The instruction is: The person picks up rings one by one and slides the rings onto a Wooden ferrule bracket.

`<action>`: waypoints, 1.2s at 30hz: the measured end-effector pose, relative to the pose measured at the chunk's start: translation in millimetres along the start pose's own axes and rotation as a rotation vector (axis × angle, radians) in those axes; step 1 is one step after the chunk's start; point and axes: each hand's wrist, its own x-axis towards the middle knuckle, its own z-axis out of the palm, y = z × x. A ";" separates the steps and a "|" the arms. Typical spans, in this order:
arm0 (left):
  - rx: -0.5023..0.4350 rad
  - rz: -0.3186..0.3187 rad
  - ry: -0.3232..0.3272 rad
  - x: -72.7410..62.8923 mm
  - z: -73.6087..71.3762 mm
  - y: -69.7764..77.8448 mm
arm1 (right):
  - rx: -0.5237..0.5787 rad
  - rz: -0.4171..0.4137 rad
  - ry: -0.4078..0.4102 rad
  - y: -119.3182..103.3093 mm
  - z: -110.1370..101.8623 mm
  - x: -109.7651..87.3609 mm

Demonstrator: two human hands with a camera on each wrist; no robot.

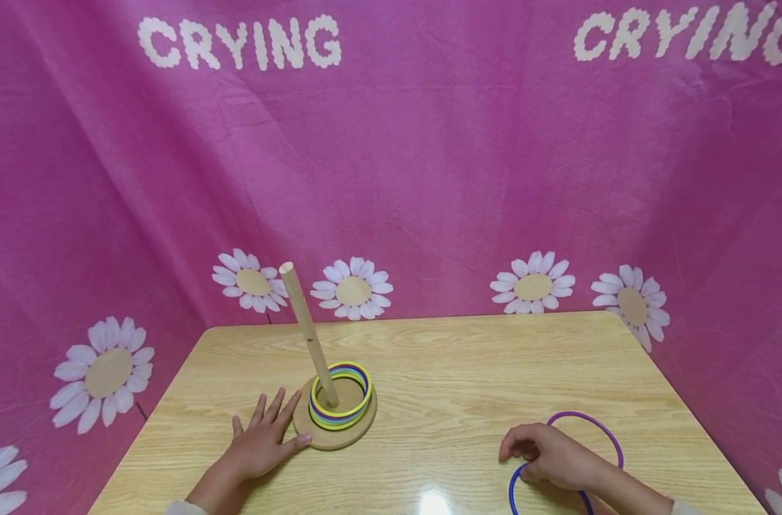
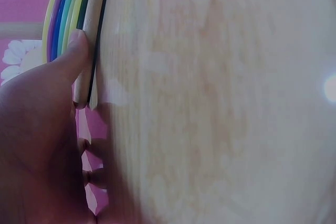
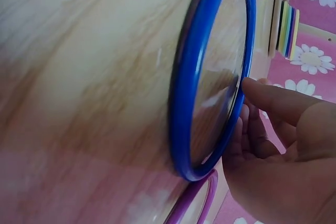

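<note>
A wooden peg stand [image 1: 308,336] with a round base stands left of centre. Several coloured rings [image 1: 366,409], yellow, purple, blue and teal among them, lie stacked round its peg. My left hand [image 1: 260,447] rests beside the base with fingers spread, its thumb touching the base's edge. On the right, my right hand [image 1: 561,458] has its fingers curled and its thumb at the rim of a blue ring [image 3: 184,93], which looks low at the tabletop. Part of this ring is hidden under the hand. A purple ring [image 1: 590,418] lies just beyond, partly behind the wrist.
The light wooden table [image 1: 442,386] ends at a pink curtain [image 1: 429,179] printed with white daisies and lettering. The curtain also closes in the left and right sides.
</note>
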 end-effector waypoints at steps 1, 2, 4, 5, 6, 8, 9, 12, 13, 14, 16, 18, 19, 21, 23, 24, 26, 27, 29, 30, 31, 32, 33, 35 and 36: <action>0.004 -0.004 -0.005 -0.3 -1.0 0.9 | -0.008 -0.013 0.004 0.8 0.7 0.0; 0.004 -0.009 -0.009 -0.2 -1.7 1.4 | -0.014 -0.025 0.010 1.3 1.4 0.1; 0.005 -0.013 -0.016 -1.0 -3.1 2.9 | -0.019 -0.048 0.019 2.5 2.8 0.4; 0.007 -0.015 -0.018 -1.3 -3.5 3.4 | -0.020 -0.058 0.022 3.1 3.4 0.8; 0.009 -0.014 -0.019 -1.3 -3.3 3.3 | -0.017 -0.063 0.024 3.7 3.9 1.2; 0.005 -0.014 -0.019 -1.0 -2.9 2.9 | -0.031 -0.076 0.035 4.3 4.7 2.1; 0.006 -0.014 -0.017 -0.7 -2.6 2.5 | -0.036 -0.079 0.040 4.6 4.9 2.5; 0.006 -0.010 -0.013 0.6 -2.0 1.1 | -0.061 -0.087 0.055 5.0 5.8 3.4; 0.003 -0.009 -0.011 0.5 -2.2 1.3 | -0.067 -0.086 0.059 4.9 6.1 3.5; 0.002 -0.008 -0.010 0.7 -2.3 1.3 | -0.070 -0.080 0.063 4.7 6.4 3.5; -0.001 -0.008 -0.012 0.2 -2.2 1.4 | -0.082 -0.073 0.068 4.0 7.0 3.6; -0.001 -0.007 -0.011 -0.4 -2.2 1.9 | -0.103 -0.066 0.072 2.8 7.3 4.0; -0.001 -0.009 -0.013 -0.7 -2.4 2.3 | -0.113 -0.063 0.073 2.0 7.3 4.3; 0.004 -0.012 -0.020 -1.0 -2.7 2.4 | -0.137 -0.064 0.074 0.1 6.9 5.5; 0.008 -0.015 -0.025 -0.7 -2.8 1.8 | -0.151 -0.062 0.069 -2.2 6.3 6.8; 0.007 -0.017 -0.029 -0.4 -2.6 1.1 | -0.152 -0.057 0.066 -3.3 6.0 7.7; 0.005 -0.017 -0.031 -0.2 -2.2 0.4 | -0.155 -0.042 0.059 -5.4 6.0 9.8; 0.003 -0.015 -0.028 -0.1 -1.8 0.0 | -0.157 -0.030 0.057 -6.6 6.1 11.0; 0.000 -0.006 -0.015 -0.3 -0.2 -0.5 | -0.159 -0.008 0.058 -9.2 6.3 14.1; -0.004 -0.001 -0.007 -0.4 0.2 -0.6 | -0.159 0.002 0.060 -10.6 6.4 16.2; -0.004 0.004 0.001 -0.4 0.7 -0.9 | -0.158 0.008 0.064 -12.1 6.4 18.4; -0.001 0.009 0.010 -0.5 1.4 -1.1 | -0.160 0.002 0.071 -14.1 6.2 20.7; 0.002 0.009 0.009 -0.4 1.4 -1.4 | -0.162 0.004 0.078 -16.1 6.0 23.3; 0.006 0.004 0.007 0.2 1.8 -2.4 | -0.165 -0.012 0.095 -20.5 5.3 29.4; 0.005 0.003 0.008 0.7 2.5 -3.3 | -0.164 -0.018 0.101 -23.0 4.8 32.7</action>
